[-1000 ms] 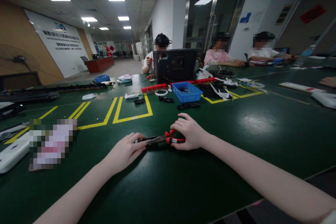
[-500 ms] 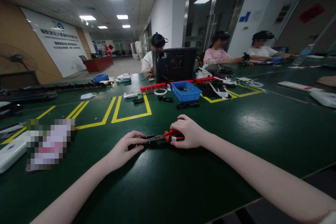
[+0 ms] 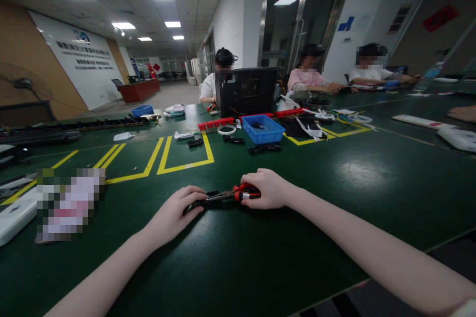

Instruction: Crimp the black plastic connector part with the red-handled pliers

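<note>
My right hand [image 3: 262, 189] is closed around the red and black handles of a pair of pliers [image 3: 242, 193]. The metal jaws point left and meet a small black part [image 3: 210, 198], low over the green tabletop. From the left, my left hand [image 3: 182, 208] holds that black part between thumb and fingers. The fingers cover part of it, and its exact shape cannot be made out.
Beyond my hands stand a blue bin [image 3: 263, 131], black cable bundles [image 3: 265, 148], a white ring [image 3: 226, 130] and red power strips [image 3: 216, 123]. A black case [image 3: 247, 90] stands farther back. Three people sit across the green table [image 3: 316, 257].
The fingers of my right hand have curled in closer over the plier handles. The pliers and the black part are nearly where they were.
</note>
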`<state>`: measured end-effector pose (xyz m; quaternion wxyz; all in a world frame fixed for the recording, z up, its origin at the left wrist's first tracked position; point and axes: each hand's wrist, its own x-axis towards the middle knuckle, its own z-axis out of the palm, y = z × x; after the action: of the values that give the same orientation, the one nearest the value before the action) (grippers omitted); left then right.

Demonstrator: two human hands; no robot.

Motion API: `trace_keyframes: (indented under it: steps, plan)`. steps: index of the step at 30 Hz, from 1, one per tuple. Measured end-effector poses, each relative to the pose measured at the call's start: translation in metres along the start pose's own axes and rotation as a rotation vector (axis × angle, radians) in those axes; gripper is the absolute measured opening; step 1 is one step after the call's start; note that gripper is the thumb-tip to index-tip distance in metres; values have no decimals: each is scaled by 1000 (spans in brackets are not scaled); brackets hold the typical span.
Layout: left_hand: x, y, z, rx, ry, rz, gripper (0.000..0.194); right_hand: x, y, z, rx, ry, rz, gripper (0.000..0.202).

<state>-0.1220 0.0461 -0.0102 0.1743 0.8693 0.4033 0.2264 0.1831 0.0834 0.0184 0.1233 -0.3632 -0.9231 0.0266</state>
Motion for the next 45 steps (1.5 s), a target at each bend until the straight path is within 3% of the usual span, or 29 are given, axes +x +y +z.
trace_keyframes:
  steps: [12,27,35,45]
  plan:
    - [-2,3,-2,231,-27,126,37,-1,0,-7,-13,4,-10,38]
    - [-2,4,-3,257,-59,97,40,-2,2,-6,47,50,13,39]
    - [-1,5,-3,216,-63,84,38,-1,1,-7,-8,48,-25,39]
    - [0,1,-4,-66,-13,42,27,-2,7,-7,-62,34,-57,40]
